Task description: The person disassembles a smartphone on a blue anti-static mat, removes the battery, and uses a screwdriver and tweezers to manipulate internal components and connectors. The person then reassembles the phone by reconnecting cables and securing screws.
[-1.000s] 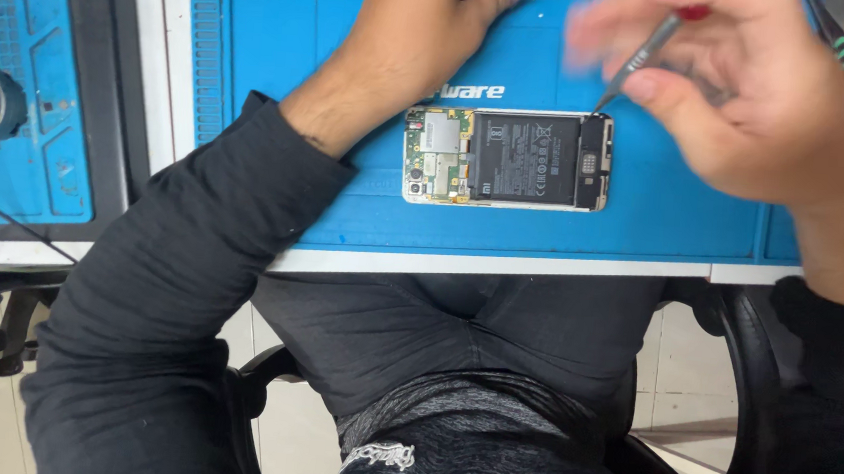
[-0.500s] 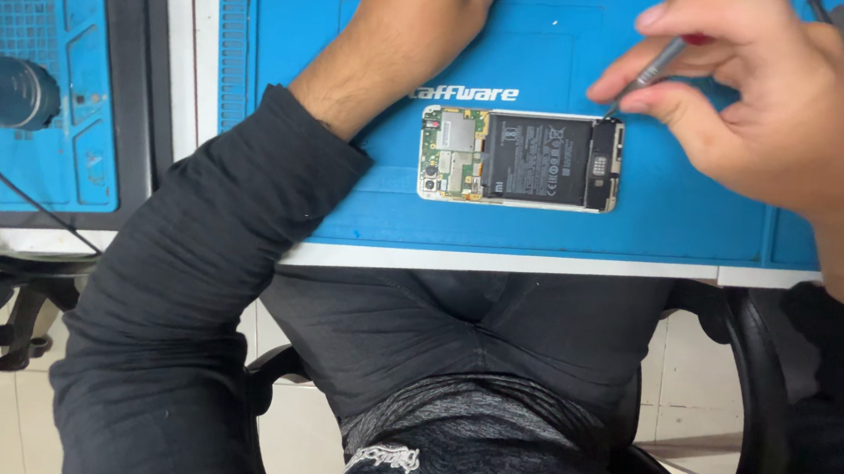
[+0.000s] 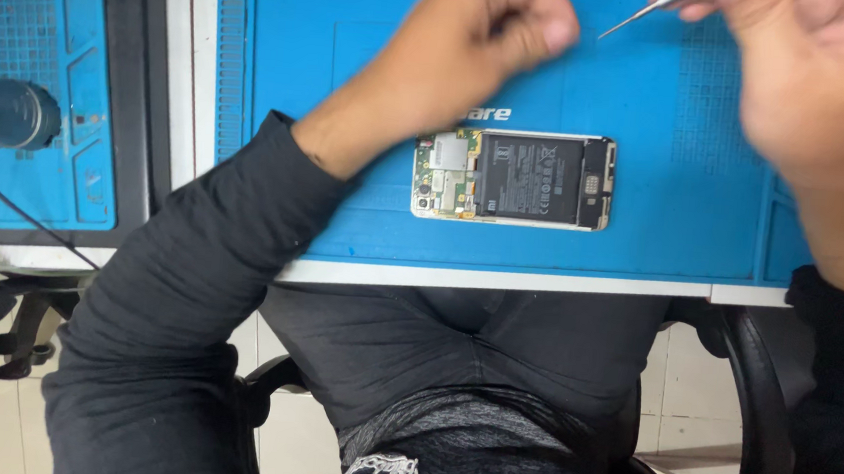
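On the blue mat covering the table, at left, a grey cylindrical tool with trailing cables, untouched. Further right, left hand raised and loosely curled, nothing visibly held, though blurred. Below and between both hands, opened phone lying flat, long axis left to right, board end leftward, black battery in the middle; nearer the left hand. At far right, right hand pinching thin metal tweezers, tip aimed down-left, well above the phone; fingers blurred, upper part cut off by the frame
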